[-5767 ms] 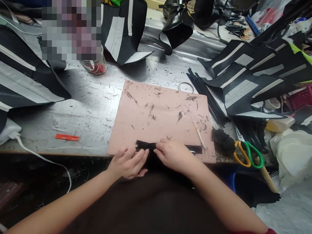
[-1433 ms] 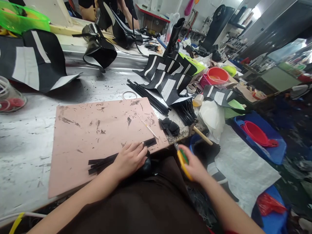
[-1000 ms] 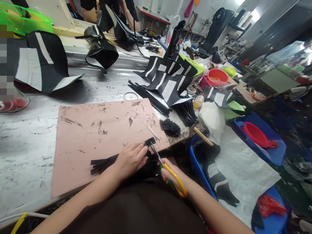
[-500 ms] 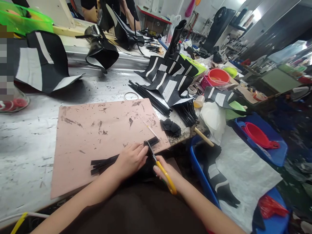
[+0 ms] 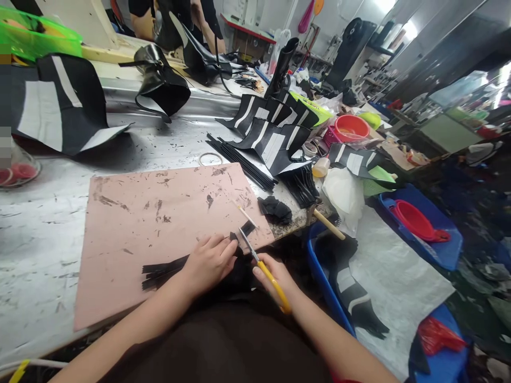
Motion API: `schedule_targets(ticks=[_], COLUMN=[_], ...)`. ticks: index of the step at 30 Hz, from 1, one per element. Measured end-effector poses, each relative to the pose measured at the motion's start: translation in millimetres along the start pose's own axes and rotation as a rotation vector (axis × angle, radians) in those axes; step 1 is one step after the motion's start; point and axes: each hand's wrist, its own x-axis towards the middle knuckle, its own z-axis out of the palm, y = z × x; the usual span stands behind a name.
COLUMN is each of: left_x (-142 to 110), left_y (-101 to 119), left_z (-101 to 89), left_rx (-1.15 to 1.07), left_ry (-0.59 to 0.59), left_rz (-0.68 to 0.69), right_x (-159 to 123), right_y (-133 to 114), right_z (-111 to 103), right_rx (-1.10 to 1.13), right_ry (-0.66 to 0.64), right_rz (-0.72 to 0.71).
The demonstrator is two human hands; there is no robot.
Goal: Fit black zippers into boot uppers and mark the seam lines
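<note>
Grasps a bundle of flat black fabric strips (image 5: 163,270) in the left grip (image 5: 209,260), low on a scuffed, pale-pink rectangular board (image 5: 120,218) atop a silver-grey metallic counter (image 5: 35,223). Clasps yellow-handled metal scissors (image 5: 269,274) in the right grip (image 5: 276,272), pointing the blades over the strips' end, near a thin white stick (image 5: 247,216).

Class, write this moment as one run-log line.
left hand: on black strips; right hand: holding scissors; blades: by short black piece; surface: pink board
</note>
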Motion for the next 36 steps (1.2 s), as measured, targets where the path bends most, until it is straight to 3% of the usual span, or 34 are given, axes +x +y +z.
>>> schedule_targets(ticks=[4,8,11,14,18,20,22,26,28,31,32,36], left_x=[1,4,5,5,5,4,3,0,3,13,18,33], left_y=[-1,-2,-2,-3,-3,-4,-5,-7,-6,-5,-4,-5], left_z=[-0.3,-0.3,0.2,0.2,-0.5,0.2,2.2,6.1,4.8,-2.3,-5.2,-13.3], left_rx=[0.009,0.008,0.009,0.020,0.021,0.011,-0.001,-0.032,-0.059,-0.136,-0.187,-0.411], left_ry=[0.028,0.026,0.035,0.021,-0.001,-0.003,-0.008,-0.006,-0.046,-0.225,-0.292,-0.428], left_rz=[0.007,0.010,0.012,0.014,0.016,0.010,-0.015,-0.153,-0.250,-0.410,-0.479,-0.730], right_x=[15,32,42,56,81,87,86,70,65,70,75,94], right_y=[-9,-16,-13,-2,4,0,-6,-10,-5,6,11,26], right_z=[-50,-99,-116,-129,-149,-147,-130,-78,-66,-73,-78,-90], right_rx=[-0.101,-0.534,-0.808,-0.879,-0.928,-0.950,-0.854,-0.526,-0.504,-0.592,-0.640,-0.751], right_ry=[0.166,0.323,0.400,0.502,0.503,0.552,0.570,0.291,0.419,0.731,0.740,0.520], right_rz=[-0.003,0.127,0.211,0.224,0.237,0.176,0.050,-0.206,-0.281,-0.362,-0.391,-0.438])
